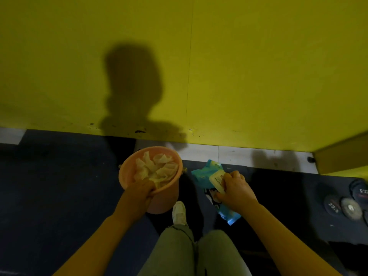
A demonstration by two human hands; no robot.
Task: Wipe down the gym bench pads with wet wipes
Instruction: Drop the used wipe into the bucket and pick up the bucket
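My left hand (142, 191) grips the near rim of a pink bucket (167, 198), thumb inside. Several crumpled used wipes (157, 168) fill the bucket. My right hand (236, 188) holds a blue wet wipes pack (205, 172) by its pale lid flap, fingers curled over the pack's middle. The pack hangs above the dark floor, its lower end showing below my wrist. No bench pad is in view.
A yellow wall (239, 76) stands close ahead, with a white skirting strip (239, 156) at its foot. Dumbbells (342, 204) marked 22.5 lie on the floor at the right. My white shoe (179, 213) and grey trousers are below the bucket. The floor (59, 186) is dark.
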